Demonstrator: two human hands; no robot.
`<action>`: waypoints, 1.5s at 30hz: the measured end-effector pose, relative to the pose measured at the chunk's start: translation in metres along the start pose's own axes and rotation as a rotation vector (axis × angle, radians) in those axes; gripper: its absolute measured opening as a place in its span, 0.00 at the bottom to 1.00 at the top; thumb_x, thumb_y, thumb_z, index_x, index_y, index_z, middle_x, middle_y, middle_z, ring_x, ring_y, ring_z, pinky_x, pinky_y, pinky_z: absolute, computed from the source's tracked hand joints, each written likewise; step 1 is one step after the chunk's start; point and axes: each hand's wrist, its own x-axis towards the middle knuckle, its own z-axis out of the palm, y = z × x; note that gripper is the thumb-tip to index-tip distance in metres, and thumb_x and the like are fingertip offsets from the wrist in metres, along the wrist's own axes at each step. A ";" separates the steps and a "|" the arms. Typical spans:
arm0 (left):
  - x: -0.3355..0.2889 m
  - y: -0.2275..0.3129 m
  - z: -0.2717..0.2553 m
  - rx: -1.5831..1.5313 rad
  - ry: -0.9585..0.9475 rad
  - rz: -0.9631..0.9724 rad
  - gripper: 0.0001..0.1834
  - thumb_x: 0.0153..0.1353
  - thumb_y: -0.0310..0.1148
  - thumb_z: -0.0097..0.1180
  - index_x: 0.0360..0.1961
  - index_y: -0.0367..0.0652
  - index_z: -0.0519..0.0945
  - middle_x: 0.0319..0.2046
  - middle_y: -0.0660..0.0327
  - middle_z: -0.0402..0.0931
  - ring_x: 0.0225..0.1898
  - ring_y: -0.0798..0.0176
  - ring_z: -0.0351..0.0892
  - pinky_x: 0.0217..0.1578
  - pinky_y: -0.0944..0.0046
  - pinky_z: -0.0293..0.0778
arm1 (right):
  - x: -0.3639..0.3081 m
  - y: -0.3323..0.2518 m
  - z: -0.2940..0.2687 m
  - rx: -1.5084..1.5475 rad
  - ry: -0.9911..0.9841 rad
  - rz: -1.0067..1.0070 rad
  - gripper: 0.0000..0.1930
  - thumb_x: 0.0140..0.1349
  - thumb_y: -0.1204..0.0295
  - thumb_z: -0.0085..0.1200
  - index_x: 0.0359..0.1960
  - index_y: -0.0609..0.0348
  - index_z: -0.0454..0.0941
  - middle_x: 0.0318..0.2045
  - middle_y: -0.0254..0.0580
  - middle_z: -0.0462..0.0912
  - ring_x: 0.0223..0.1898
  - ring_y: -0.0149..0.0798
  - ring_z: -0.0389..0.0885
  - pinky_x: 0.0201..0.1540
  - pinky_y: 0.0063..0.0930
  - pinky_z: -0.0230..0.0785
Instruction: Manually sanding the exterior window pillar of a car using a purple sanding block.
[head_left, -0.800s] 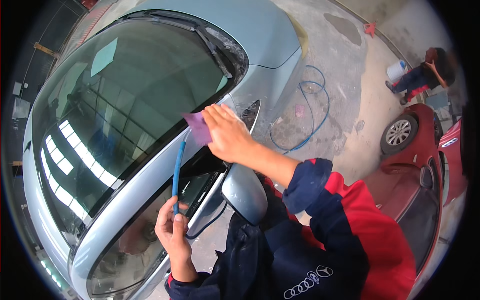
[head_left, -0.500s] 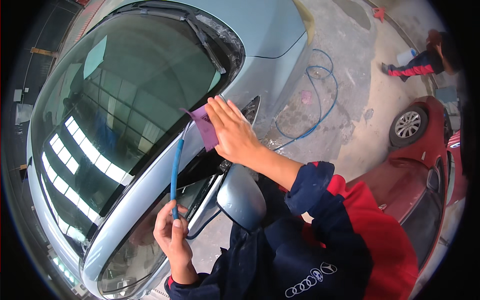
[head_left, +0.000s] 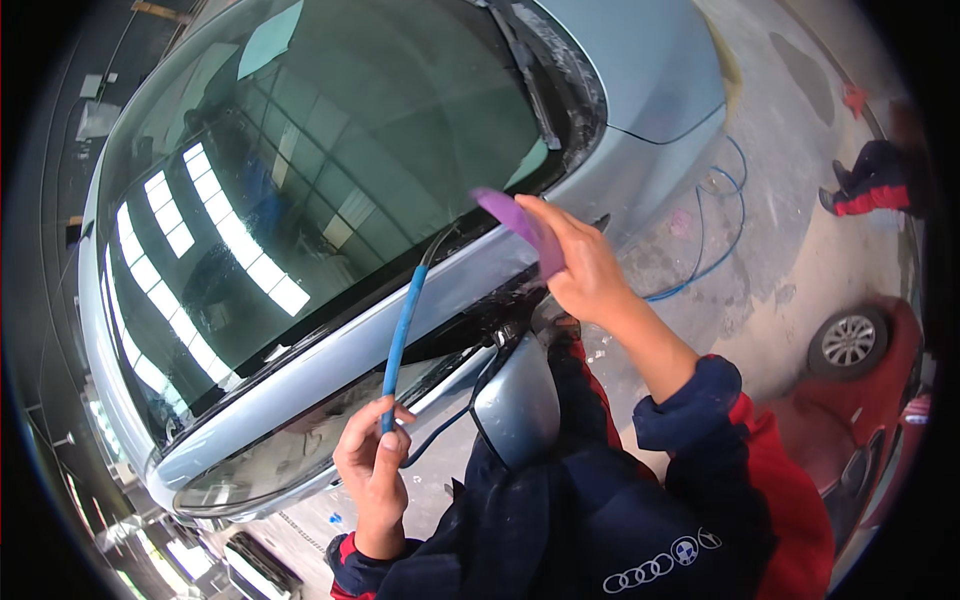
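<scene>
My left hand (head_left: pixel 373 460) is closed round the lower end of a blue tube (head_left: pixel 402 335) with a thin, bent dark tip. The tube slants up over the side pillar of a light blue car (head_left: pixel 385 318). A purple sheet, apparently sandpaper (head_left: pixel 530 225), is pinched in my right hand (head_left: pixel 590 262), and its free end curls toward the windshield (head_left: pixel 350 150). This hand is over the front end of the pillar, near the fender; whether the sheet touches the paint I cannot tell. Below it sits the car's side mirror (head_left: pixel 518 400).
A thin dark blue hose (head_left: pixel 437 437) runs from my left hand past the mirror. More blue hose (head_left: pixel 735 235) loops on the floor by the fender. At right stand a red car (head_left: pixel 850 410) and another person (head_left: pixel 875 180). A wiper (head_left: pixel 530 80) lies at the windshield's base.
The view has shifted, so the car sits further right and lower. The purple sheet now looks curled and blurred, seen more edge-on. Both hands keep their holds.
</scene>
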 end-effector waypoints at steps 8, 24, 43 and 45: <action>-0.017 0.002 -0.011 -0.096 0.184 0.030 0.27 0.72 0.42 0.62 0.64 0.34 0.77 0.43 0.48 0.81 0.25 0.72 0.67 0.25 0.73 0.61 | -0.012 -0.053 0.041 -0.029 -0.042 -0.032 0.43 0.44 0.77 0.66 0.70 0.62 0.72 0.72 0.56 0.73 0.59 0.56 0.85 0.56 0.43 0.82; -0.018 -0.009 -0.014 -0.061 0.202 0.034 0.24 0.73 0.38 0.60 0.63 0.33 0.78 0.44 0.49 0.82 0.26 0.74 0.67 0.27 0.72 0.62 | 0.010 -0.041 0.041 0.034 0.020 -0.075 0.30 0.48 0.82 0.60 0.59 0.61 0.80 0.56 0.51 0.86 0.55 0.60 0.86 0.58 0.44 0.80; -0.110 -0.049 -0.138 -0.410 0.761 0.275 0.25 0.71 0.34 0.55 0.65 0.33 0.77 0.44 0.48 0.80 0.23 0.72 0.66 0.24 0.72 0.61 | -0.017 -0.277 0.221 0.171 -0.249 -0.380 0.45 0.45 0.77 0.64 0.73 0.65 0.68 0.72 0.62 0.72 0.49 0.60 0.89 0.49 0.46 0.84; -0.108 -0.051 -0.141 -0.405 0.692 0.280 0.25 0.71 0.35 0.55 0.64 0.32 0.77 0.44 0.48 0.81 0.24 0.72 0.66 0.24 0.71 0.61 | -0.011 -0.283 0.220 0.358 -0.227 -0.394 0.43 0.48 0.79 0.58 0.73 0.65 0.68 0.69 0.65 0.74 0.59 0.63 0.84 0.58 0.46 0.81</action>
